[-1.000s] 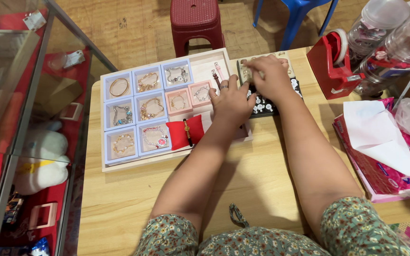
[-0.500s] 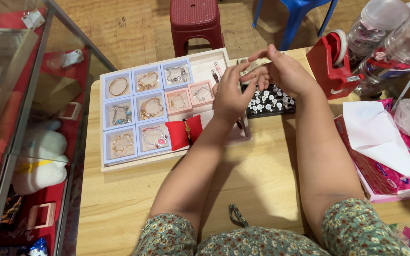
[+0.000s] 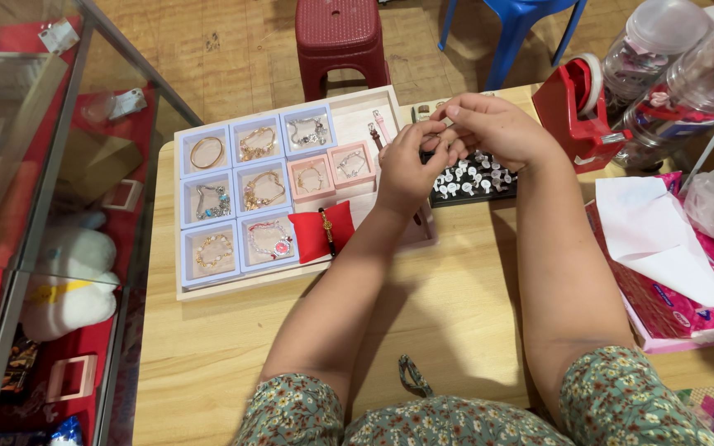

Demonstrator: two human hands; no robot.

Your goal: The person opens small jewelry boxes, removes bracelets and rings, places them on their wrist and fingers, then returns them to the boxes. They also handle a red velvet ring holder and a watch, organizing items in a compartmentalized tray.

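A: What lies nearest on the wooden table [image 3: 448,322]?

B: Bare, pale, smooth-grained wood, and at the near edge a small dark cord loop [image 3: 413,377] against the floral sleeves. Toward the right edge sits a pink soft-pack of tissues [image 3: 663,289] with a white sheet sticking up; its far side is cut off by the frame.

A: And the hands?

B: Both are raised together over the far middle of the table. The left hand [image 3: 402,169] has its fingers curled, fingertips meeting the right hand [image 3: 497,132], which is also curled, thumb and forefinger pinched. Something tiny seems to be held between them, but it is too small and too covered by fingers to make out.

A: What is under them?

B: A black tray of small white ear studs [image 3: 477,179], rows of pale dots on dark foam, its left part hidden by the hands. Just left of it lies a shallow wooden tray [image 3: 208,289] with square lilac and pink boxes, each holding a beaded or metal bracelet, and a red cushion [image 3: 322,230] wrapped by a dark band.

A: Farther back?

B: A glossy red tape dispenser [image 3: 576,116] at the far right corner, beside clear plastic jars [image 3: 671,66] whose contents are blurred. Beyond the far edge, a red plastic stool [image 3: 340,37].
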